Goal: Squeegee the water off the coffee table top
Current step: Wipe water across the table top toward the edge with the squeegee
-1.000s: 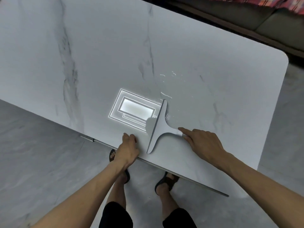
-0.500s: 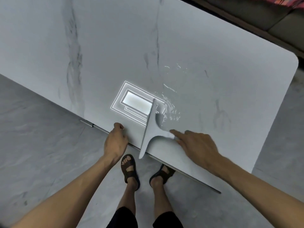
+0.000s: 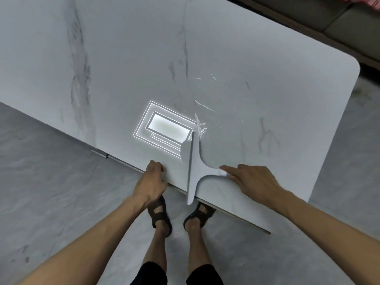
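Squeegee (image 3: 192, 167), pale grey and T-shaped, lies flat on the coffee table top (image 3: 267, 89) right at the near edge, with its blade running from 12 o'clock to 6 o'clock. The 6 o'clock end of the blade sticks out past the edge, over the floor (image 3: 51, 192). Its short handle points to 3 o'clock, into my right hand (image 3: 255, 182). I hold that handle with my forefinger laid straight along its top and the other fingers bent beside it. My thumb is hidden under the hand, so I think it pinches from below but cannot be sure. My left hand (image 3: 152, 182) sits at 9 o'clock of the blade, apart from it, with the fingers curled on the table's near edge and gripping it.

A small glinting puddle of water (image 3: 200, 128) is bunched at the 12 o'clock tip of the blade, on its 3 o'clock side. Further toward 12 o'clock, thin streaks and drops (image 3: 203, 105) are scattered over the marble-look surface. At 10 o'clock of the blade a bright rectangular reflection (image 3: 166, 128) sits on the top. Below the edge at 6 o'clock are my two feet in dark sandals (image 3: 160, 217). Beyond the far edge at 1 o'clock, part of a sofa (image 3: 329, 15) shows.
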Available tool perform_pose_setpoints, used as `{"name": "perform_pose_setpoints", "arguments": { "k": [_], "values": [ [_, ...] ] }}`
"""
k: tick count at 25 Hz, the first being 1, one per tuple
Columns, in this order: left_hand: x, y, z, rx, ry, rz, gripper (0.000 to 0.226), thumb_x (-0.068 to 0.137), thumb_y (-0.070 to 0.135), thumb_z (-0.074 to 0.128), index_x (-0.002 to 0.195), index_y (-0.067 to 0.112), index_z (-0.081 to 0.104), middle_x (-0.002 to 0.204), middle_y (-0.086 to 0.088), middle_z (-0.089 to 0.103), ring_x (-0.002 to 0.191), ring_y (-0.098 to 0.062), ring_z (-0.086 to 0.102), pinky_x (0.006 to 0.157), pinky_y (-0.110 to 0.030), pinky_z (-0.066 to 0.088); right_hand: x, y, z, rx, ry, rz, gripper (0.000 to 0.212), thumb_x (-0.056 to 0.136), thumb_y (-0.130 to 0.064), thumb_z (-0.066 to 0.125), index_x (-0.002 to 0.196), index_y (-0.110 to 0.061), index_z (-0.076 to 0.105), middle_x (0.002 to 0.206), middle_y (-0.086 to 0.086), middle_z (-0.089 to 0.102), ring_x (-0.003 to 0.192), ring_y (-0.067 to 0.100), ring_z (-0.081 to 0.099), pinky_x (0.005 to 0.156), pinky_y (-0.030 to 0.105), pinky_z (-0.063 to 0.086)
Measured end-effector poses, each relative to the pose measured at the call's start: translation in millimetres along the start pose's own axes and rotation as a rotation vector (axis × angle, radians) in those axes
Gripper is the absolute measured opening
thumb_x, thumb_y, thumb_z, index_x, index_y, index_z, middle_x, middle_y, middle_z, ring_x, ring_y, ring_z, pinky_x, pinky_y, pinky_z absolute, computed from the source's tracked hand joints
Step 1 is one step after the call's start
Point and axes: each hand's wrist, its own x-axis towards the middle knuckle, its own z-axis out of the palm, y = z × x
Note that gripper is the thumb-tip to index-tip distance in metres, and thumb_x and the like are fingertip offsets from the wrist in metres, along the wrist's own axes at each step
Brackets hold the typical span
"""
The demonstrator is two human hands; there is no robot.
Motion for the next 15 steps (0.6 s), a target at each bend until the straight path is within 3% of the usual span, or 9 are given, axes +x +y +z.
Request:
{"name": "perform_pose_setpoints", "arguments": {
  "k": [6,12,15],
  "values": [
    [9,30,-16,0.04,0.02,-0.056,0.038,0.082,0.008,0.048,0.12,0.01,0.045,0.105,-0.009,0.06,0.078,-0.022,0.051,0.062,-0.03,0.037,-37,46,-36,-0.053,0.059,0.135,0.049,0.094,-0.058,0.006,0.136,-0.054,0.033,0.072,-0.012,0.047,0.061,0.014,0.054,0.052,0.027,0.03],
    [52,62,-60,-0.07,0.097,-0.04,0.034,0.085,0.01,0.052,0.119,0.01,0.048,0.103,-0.005,0.06,0.082,-0.021,0.052,0.069,-0.029,0.039,0,64,-95,0.071,0.147,0.337,0.038,0.098,-0.054,0.016,0.134,-0.055,0.03,0.083,-0.011,0.06,0.076,0.02,0.06,0.061,0.032,0.038],
    [86,74,-86,-0.122,0.149,-0.017,0.025,0.086,0.013,0.053,0.11,0.007,0.052,0.099,0.0,0.053,0.084,-0.02,0.051,0.072,-0.028,0.037,48,66,-127,0.257,0.191,0.472,0.039,0.101,-0.049,0.021,0.135,-0.042,0.038,0.084,-0.005,0.061,0.074,0.025,0.056,0.064,0.032,0.038]
  ]
}}
